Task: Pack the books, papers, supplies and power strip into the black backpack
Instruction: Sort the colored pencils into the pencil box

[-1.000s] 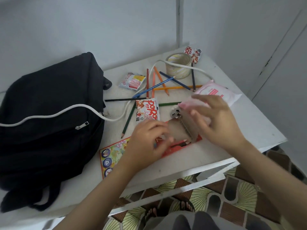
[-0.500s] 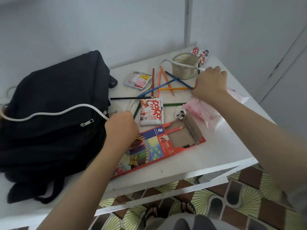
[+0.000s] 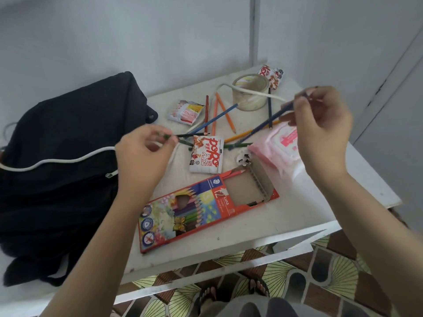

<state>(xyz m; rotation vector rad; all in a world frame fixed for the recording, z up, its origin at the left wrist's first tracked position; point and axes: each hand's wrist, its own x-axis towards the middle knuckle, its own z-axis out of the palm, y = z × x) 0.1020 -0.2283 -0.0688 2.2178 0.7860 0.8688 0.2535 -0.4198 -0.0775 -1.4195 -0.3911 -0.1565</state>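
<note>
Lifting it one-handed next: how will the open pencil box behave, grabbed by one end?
Probably light and bendy: the pencil box is thin cardboard and its opened end looks mostly empty. The loose flap would likely swing, and any pencils inside might slide out.

Part of black backpack (image 3: 68, 179) beyond left edge; left hand (image 3: 142, 161) fingertips blurred

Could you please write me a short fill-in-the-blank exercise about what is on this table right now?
1. The right hand holds a ____ pencil.
2. The left hand pinches a dark pencil near the ____ backpack.
3. A ____ cable lies across the backpack.
4. The pencil box lies with its flap ____.
Missing words: blue; black; white; open.
</note>
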